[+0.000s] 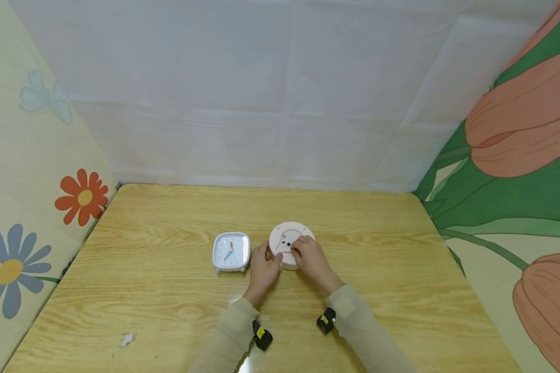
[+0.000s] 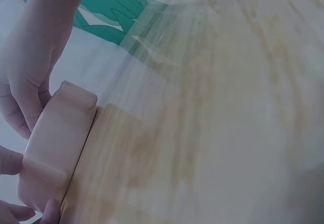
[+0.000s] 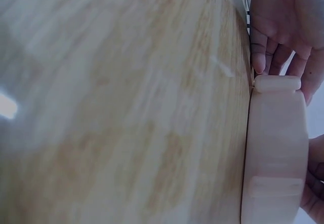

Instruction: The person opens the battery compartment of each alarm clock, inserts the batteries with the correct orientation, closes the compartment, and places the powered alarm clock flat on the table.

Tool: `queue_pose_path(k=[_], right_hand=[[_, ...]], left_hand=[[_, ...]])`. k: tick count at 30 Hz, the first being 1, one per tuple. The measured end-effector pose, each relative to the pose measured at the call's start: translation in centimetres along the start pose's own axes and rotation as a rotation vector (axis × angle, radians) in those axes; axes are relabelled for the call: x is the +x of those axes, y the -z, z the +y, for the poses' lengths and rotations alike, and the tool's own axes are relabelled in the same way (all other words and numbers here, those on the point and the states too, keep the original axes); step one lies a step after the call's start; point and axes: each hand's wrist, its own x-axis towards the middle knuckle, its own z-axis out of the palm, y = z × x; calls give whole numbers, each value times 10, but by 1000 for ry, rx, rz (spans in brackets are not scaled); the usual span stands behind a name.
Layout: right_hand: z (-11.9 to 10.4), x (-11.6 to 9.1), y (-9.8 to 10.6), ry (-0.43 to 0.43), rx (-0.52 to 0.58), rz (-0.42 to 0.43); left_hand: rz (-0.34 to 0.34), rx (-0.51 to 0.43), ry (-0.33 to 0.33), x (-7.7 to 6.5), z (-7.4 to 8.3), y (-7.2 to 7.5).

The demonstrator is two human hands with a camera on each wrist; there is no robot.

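A round pale-pink clock (image 1: 284, 230) lies face down, its back up with small black knobs and a rectangular battery cover. My left hand (image 1: 263, 269) grips its left edge, thumb at the rim and fingers along the side. In the right wrist view, the left hand (image 3: 283, 31) is at the clock's rounded side foot (image 3: 277, 83). Bent fingers of my right hand (image 1: 313, 259) touch the clock's back beside the battery cover; I cannot tell whether they pinch anything. The left wrist view shows the right hand (image 2: 33, 67) reaching over the clock's thick side (image 2: 55, 138).
A white square alarm clock (image 1: 231, 252) stands just left of my left hand, its dial facing up toward me. The wooden table (image 1: 168, 300) bears a small white mark (image 1: 127, 340) at the front left. A white cloth (image 1: 261, 129) hangs behind, with flowered panels on both sides.
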Motion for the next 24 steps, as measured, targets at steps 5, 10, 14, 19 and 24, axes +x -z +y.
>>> queue_pose_path(k=[5,10,14,19,24], right_hand=[[0,2,0,-46,14,-16],[-2,4,3,-128,41,-42],[-3,5,4,-143,40,-47],[-5,4,6,-167,45,-56],[-5,4,5,-194,53,-66]], left_hand=[[3,5,-4,0,-1,0],[4,9,-5,-1,-1,0],[3,9,-2,-1,0,1],[3,4,3,0,-1,0],[9,1,-7,0,-1,0]])
